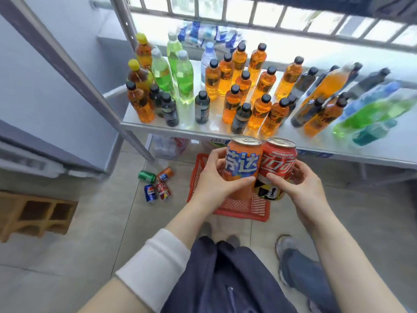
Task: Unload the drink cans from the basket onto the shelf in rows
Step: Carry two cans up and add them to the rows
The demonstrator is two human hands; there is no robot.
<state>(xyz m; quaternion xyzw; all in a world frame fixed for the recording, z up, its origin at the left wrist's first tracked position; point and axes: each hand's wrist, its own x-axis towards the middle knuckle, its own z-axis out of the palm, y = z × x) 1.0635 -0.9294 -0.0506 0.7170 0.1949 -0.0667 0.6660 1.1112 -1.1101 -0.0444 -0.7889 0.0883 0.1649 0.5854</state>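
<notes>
Directly above the red basket (pixel 244 211), the left hand (pixel 214 179) wraps its fingers round an orange can (pixel 244 162); the right hand (pixel 301 185) grips a red can (pixel 277 164). The cans touch side by side, long axes near upright, tops up.

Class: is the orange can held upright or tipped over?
Upright: the orange can shows its lid on top, gripped by the left hand.

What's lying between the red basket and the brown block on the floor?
In the head view, four loose cans lie on the tiles: green can, orange can, blue can, red can.
</notes>
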